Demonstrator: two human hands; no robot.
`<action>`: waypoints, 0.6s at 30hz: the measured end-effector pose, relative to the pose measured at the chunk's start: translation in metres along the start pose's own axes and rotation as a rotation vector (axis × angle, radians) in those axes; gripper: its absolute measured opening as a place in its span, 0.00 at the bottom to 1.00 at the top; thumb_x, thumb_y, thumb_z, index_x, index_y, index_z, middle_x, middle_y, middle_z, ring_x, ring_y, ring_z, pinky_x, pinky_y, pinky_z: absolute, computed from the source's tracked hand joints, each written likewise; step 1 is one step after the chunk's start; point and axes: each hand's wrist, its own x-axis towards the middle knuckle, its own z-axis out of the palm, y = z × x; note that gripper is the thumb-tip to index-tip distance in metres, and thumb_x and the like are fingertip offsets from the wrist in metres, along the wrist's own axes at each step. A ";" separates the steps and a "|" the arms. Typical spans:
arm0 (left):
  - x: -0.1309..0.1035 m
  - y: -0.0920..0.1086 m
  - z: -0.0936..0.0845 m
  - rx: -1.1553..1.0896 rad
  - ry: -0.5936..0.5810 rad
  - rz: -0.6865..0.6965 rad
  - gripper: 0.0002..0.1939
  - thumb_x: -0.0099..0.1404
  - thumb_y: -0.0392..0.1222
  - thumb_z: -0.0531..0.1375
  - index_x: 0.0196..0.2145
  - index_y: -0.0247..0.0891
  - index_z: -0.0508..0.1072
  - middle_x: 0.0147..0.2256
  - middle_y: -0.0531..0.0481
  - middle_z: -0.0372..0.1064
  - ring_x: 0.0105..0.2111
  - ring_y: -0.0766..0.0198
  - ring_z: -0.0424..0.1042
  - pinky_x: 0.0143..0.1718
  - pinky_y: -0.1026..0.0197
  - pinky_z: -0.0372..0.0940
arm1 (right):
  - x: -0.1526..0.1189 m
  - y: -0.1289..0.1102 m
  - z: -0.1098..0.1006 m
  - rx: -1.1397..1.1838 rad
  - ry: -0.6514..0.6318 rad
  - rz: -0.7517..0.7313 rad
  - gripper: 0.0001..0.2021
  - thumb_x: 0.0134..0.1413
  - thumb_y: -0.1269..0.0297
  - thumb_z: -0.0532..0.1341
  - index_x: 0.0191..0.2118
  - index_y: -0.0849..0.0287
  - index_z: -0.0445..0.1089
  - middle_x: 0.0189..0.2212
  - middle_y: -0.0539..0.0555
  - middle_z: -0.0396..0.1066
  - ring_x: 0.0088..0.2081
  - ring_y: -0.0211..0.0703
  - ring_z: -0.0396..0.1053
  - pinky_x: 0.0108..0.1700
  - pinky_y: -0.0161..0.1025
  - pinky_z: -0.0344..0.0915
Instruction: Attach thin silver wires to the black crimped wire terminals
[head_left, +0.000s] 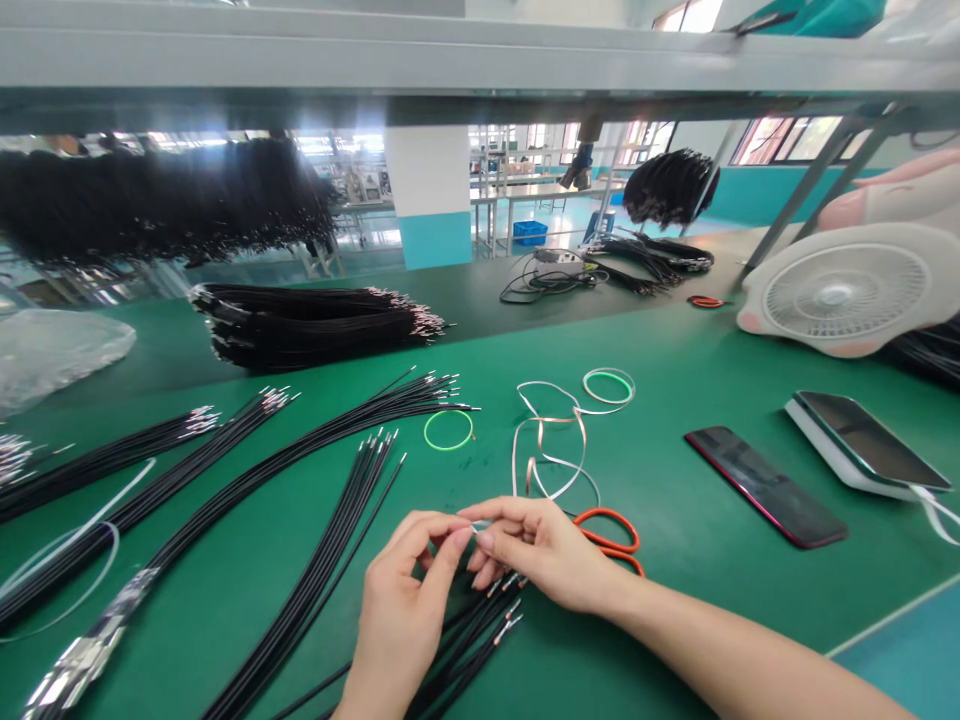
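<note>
My left hand [412,590] and my right hand [540,550] meet just above the green tabletop, fingertips almost touching. Both are closed in a pinch on a tiny white piece [478,527], mostly hidden by the fingers, its kind too small to tell. Under the hands lies a bundle of black cables [461,650] with bare metal tips. Orange-handled scissors [611,530] are partly covered by my right hand. A loose tangle of thin white ribbon [551,462] spreads just beyond the fingers. To the left of my left hand rests another black cable bundle [330,565].
More cable bundles [247,480] cover the left side. A thick cable coil [315,325] sits behind, near a green loop [448,431]. On the right are a dark phone [765,485], another phone [870,440] on a white block, and a fan [847,285]. A shelf [480,50] spans overhead.
</note>
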 end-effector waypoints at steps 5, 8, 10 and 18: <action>-0.003 0.002 -0.001 0.075 0.014 0.053 0.06 0.62 0.41 0.61 0.31 0.44 0.79 0.33 0.48 0.76 0.36 0.56 0.73 0.38 0.59 0.65 | 0.000 0.003 0.002 -0.080 0.048 0.027 0.15 0.53 0.54 0.64 0.36 0.62 0.71 0.23 0.49 0.72 0.23 0.35 0.72 0.28 0.33 0.67; -0.004 0.004 0.000 0.110 0.011 0.089 0.08 0.63 0.41 0.60 0.35 0.45 0.80 0.35 0.48 0.77 0.39 0.56 0.73 0.44 0.57 0.65 | 0.002 0.004 0.002 -0.123 0.069 0.034 0.15 0.53 0.52 0.63 0.33 0.61 0.70 0.21 0.48 0.71 0.21 0.34 0.70 0.24 0.31 0.63; -0.002 0.002 -0.002 0.122 0.020 0.079 0.11 0.66 0.42 0.57 0.41 0.45 0.79 0.40 0.47 0.76 0.43 0.56 0.73 0.48 0.57 0.64 | 0.004 0.004 0.001 -0.139 0.077 0.043 0.16 0.53 0.51 0.63 0.32 0.61 0.69 0.21 0.48 0.71 0.20 0.33 0.68 0.21 0.29 0.60; -0.017 -0.001 -0.050 0.570 0.070 -0.092 0.20 0.63 0.49 0.55 0.51 0.43 0.72 0.52 0.44 0.69 0.53 0.45 0.67 0.52 0.39 0.63 | 0.012 0.005 -0.006 -0.182 0.083 -0.027 0.17 0.53 0.49 0.63 0.30 0.61 0.68 0.18 0.47 0.70 0.16 0.32 0.65 0.19 0.29 0.57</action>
